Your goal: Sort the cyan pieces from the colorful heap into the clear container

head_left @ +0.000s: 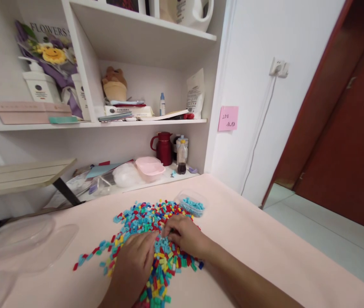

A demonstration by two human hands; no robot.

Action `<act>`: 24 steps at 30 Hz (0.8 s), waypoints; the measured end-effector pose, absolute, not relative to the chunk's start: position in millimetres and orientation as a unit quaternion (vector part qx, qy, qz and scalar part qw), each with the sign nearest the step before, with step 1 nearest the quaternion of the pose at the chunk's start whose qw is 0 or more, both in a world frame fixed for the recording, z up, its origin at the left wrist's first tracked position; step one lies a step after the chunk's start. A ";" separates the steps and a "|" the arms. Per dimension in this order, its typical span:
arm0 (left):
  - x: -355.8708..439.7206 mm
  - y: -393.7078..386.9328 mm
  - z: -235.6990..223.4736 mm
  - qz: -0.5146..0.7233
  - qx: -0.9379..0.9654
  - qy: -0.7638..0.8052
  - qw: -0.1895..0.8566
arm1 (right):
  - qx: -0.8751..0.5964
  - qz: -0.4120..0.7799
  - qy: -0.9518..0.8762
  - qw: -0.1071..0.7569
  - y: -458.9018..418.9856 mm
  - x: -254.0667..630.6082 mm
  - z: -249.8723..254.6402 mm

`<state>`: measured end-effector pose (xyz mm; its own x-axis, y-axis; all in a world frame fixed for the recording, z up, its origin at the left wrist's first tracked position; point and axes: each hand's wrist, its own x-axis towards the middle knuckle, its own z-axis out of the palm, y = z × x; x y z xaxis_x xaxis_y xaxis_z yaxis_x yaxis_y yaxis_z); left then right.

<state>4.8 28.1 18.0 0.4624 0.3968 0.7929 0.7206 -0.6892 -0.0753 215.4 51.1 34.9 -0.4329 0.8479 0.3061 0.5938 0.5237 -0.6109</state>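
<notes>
A loose pile of small building bricks [140,220] in blue, red, yellow and green spreads over the pink tabletop. My left hand [135,259] rests at the pile's near left side, its fingers pressed together and its tips against the bricks. Opposite it, my right hand [184,233] is bent over the pile with curled fingers, close to the left fingertips. Whatever either hand pinches is hidden by the fingers. Just beyond my right hand stands a clear plastic container [206,200] with light blue bricks [193,205] in it.
Clear plastic lids or tubs [45,246] lie on the left of the pink tabletop [246,248]. Behind are a pink bowl [150,167], a dark red jug [164,147] and a bottle with dark liquid [182,158]. A small slatted wooden table [21,173] stands at the left.
</notes>
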 end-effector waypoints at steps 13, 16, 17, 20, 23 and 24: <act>6.0 33.7 13.5 -0.401 -0.819 -0.345 0.221 | -0.425 0.339 -0.732 0.411 43.6 214.3 50.6; 5.4 33.7 15.2 -0.404 -0.816 -0.353 0.216 | -0.413 0.456 -0.631 0.473 43.0 212.9 52.7; 4.9 33.9 15.5 -0.406 -0.815 -0.354 0.216 | -0.403 0.499 -0.589 0.491 43.4 212.4 52.8; 3.1 35.1 15.2 -0.418 -0.807 -0.350 0.225 | -0.354 0.619 -0.466 0.524 45.2 211.5 52.8; 1.7 37.0 14.2 -0.429 -0.801 -0.341 0.240 | -0.311 0.688 -0.375 0.538 46.6 211.9 53.9; 1.5 37.6 14.1 -0.431 -0.800 -0.339 0.243 | -0.306 0.702 -0.350 0.539 46.8 212.3 54.7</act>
<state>1.5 37.6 14.1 0.3985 0.3333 0.8545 0.7526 -0.6513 -0.0969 212.3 46.8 54.7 -0.2310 0.9716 -0.0511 -0.5430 -0.1723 -0.8219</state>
